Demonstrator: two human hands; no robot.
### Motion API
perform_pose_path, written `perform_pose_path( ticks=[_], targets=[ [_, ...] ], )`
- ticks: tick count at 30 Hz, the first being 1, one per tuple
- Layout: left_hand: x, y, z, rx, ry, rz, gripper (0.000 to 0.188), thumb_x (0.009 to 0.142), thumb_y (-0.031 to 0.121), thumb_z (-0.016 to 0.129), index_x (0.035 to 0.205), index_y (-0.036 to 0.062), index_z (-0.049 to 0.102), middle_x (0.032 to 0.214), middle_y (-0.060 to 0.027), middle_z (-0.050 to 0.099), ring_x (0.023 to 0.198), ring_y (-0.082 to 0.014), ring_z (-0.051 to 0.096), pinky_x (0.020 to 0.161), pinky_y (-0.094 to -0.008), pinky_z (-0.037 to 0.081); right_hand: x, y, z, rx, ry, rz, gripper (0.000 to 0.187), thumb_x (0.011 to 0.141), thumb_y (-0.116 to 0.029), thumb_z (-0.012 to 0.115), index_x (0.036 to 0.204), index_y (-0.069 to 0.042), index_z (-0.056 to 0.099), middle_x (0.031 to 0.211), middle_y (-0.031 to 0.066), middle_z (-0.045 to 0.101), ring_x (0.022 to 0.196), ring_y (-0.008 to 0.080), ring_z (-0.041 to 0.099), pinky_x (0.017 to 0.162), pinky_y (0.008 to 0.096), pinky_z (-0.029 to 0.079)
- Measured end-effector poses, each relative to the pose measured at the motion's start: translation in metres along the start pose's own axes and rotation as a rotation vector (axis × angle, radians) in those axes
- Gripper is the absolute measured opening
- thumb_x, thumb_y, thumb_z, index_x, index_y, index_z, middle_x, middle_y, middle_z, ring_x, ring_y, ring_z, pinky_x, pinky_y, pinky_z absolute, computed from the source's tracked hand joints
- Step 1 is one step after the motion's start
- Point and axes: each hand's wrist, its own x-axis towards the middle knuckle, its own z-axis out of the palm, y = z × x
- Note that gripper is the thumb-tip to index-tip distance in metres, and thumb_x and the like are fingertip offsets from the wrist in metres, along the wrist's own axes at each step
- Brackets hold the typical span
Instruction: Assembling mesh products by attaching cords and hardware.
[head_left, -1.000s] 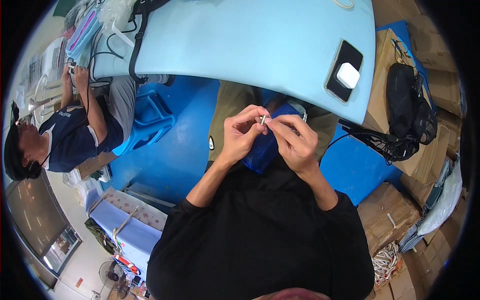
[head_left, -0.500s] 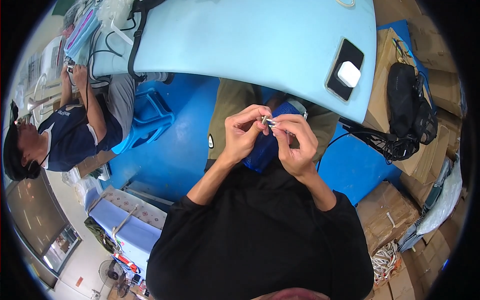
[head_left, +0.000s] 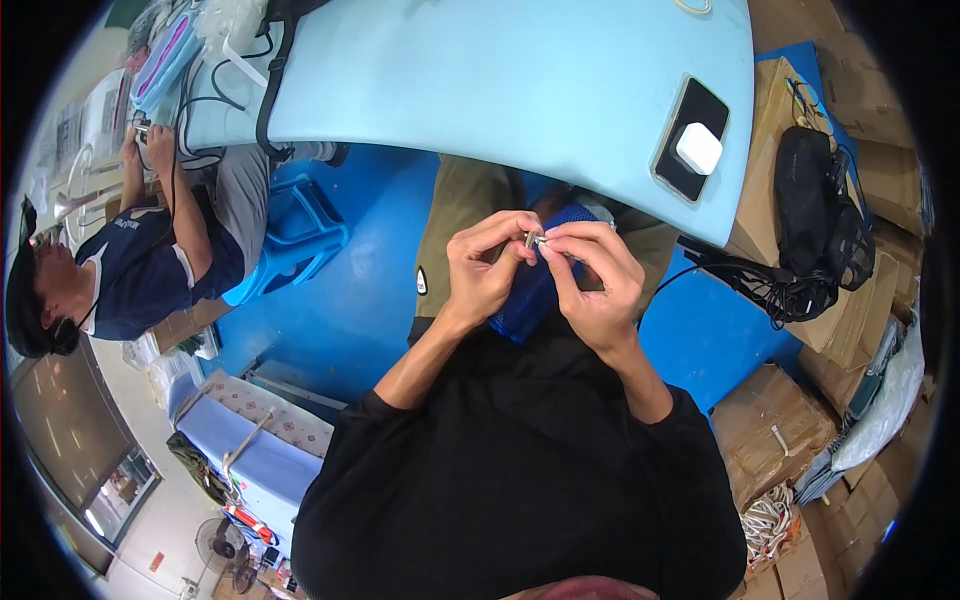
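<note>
Above my lap, close to the table's near edge, my two hands meet fingertip to fingertip. My left hand (head_left: 482, 268) pinches a small metal piece (head_left: 531, 240) between thumb and forefinger; its exact kind is too small to tell. From the other side, the closed fingertips of my right hand (head_left: 600, 282) grip a tiny pale end (head_left: 542, 240) against that metal piece. Whether the two are joined I cannot tell. Beneath and between the hands, a blue mesh item (head_left: 525, 303) lies on my lap, partly covered by the right hand.
A light blue table (head_left: 480, 80) carries a phone (head_left: 688, 130) with a white case (head_left: 699, 148) on it. At left, a person (head_left: 150, 245) works beside a blue stool (head_left: 300, 240). Cardboard boxes (head_left: 770, 430) and a black bag (head_left: 805, 190) with cables stand at right.
My right hand has shifted slightly right and turned a little, its fingers more drawn together. The left hand stays almost in place with the metal piece.
</note>
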Motion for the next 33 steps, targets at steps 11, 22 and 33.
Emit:
perform_pose_path(
  ticks=[11,22,33],
  targets=[
    [0.0021,0.0076,-0.0020,0.182,-0.020,0.051,0.011,0.093,-0.011,0.066,0.103,-0.0083,0.069,0.101,-0.0137,0.072,0.084,-0.0133,0.065,0.074,-0.0249,0.053,-0.0011,0.0028,-0.0016,0.000,-0.057,-0.018,0.012,0.084,0.009,0.077,0.095,0.004,0.072,0.105,0.0115,0.069,0.073,0.0187,0.070,0.065,0.0285,0.056],
    [0.0020,0.0062,-0.0026,0.170,-0.055,0.057,0.012,0.093,-0.012,0.064,0.102,-0.0086,0.070,0.100,-0.0136,0.071,0.081,-0.0124,0.064,0.072,-0.0244,0.054,-0.0035,0.0005,0.0001,-0.031,-0.047,0.013,0.013,0.084,0.008,0.076,0.097,0.004,0.073,0.103,0.0109,0.069,0.068,0.0184,0.067,0.061,0.0296,0.054],
    [0.0034,0.0094,-0.0020,0.208,-0.051,0.070,0.014,0.092,-0.013,0.063,0.102,-0.0081,0.071,0.100,-0.0126,0.072,0.076,-0.0106,0.064,0.070,-0.0234,0.055,-0.0029,-0.0022,-0.0009,-0.126,-0.081,-0.004,0.016,0.082,0.007,0.077,0.097,0.003,0.072,0.102,0.0087,0.069,0.066,0.0195,0.067,0.057,0.0308,0.052]
  ],
)
